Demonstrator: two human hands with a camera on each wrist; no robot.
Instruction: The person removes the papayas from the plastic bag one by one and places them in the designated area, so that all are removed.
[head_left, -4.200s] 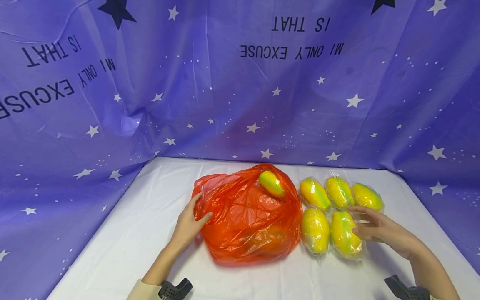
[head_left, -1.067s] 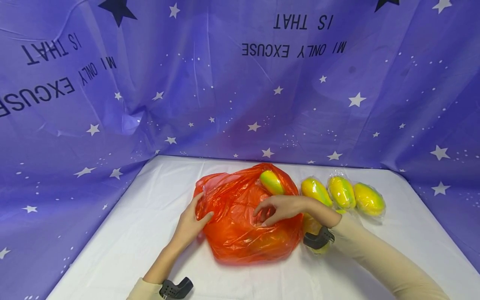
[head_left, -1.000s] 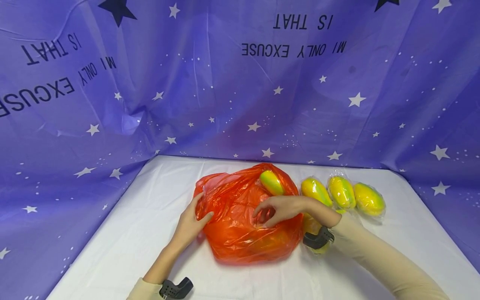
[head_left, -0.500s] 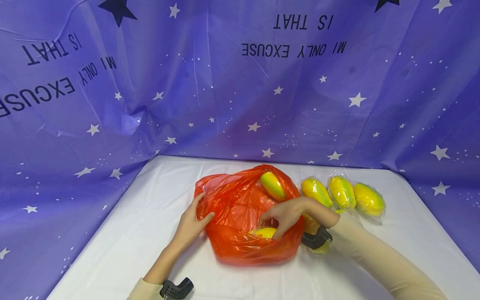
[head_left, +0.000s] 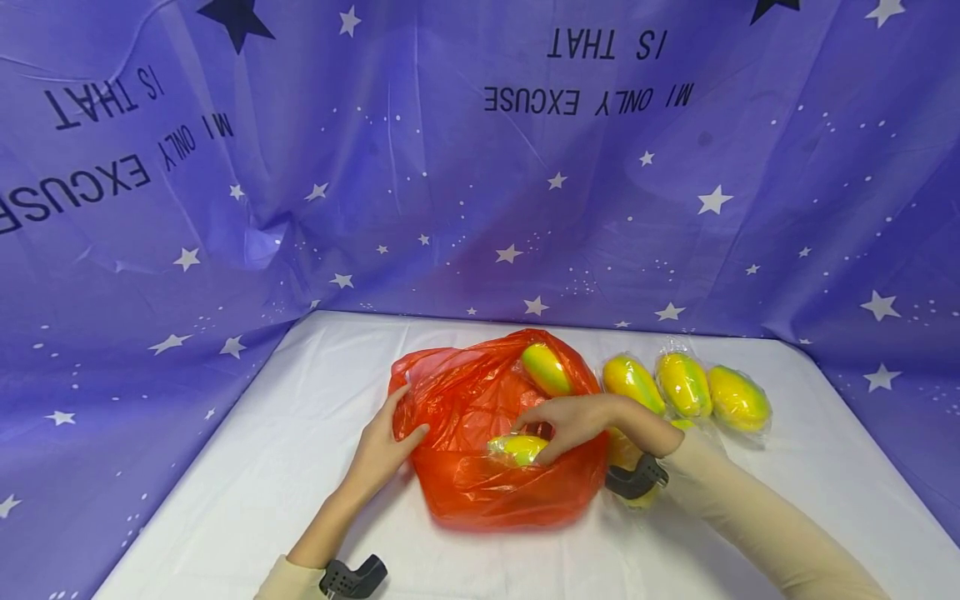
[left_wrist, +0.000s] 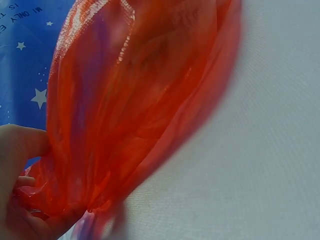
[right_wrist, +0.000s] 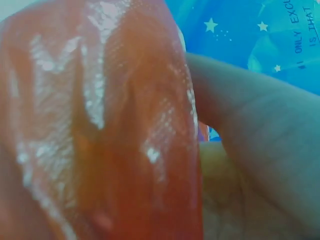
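Note:
A red plastic bag (head_left: 510, 504) lies with its mouth gaping upward. My left hand (head_left: 378, 446) grips its left side; in the left wrist view, fingers and thumb (left_wrist: 30, 142) close round the gathered plastic. Within the mouth, my right hand (head_left: 573, 423) holds a yellow-green mango (head_left: 519, 450) in clear wrap, thumb on the near side and fingers beyond. Red film covers much of the right wrist view, hiding the fruit there, with part of the hand (right_wrist: 260, 125) beside it. Another mango (head_left: 546, 369) rests at the bag's back rim.
Three wrapped mangoes, among them the middle one (head_left: 683, 385), stand in a row at the right. Nearer, more mangoes (head_left: 622, 450) are partly hidden under my right forearm. A white cloth (head_left: 225, 517) covers the table, and a purple star-printed curtain (head_left: 450, 167) encloses it behind.
My right hand has left the mangoes at the right and reached into the bag. A mango has come into sight in its grip, shifting slightly up and left. The left hand has stayed put.

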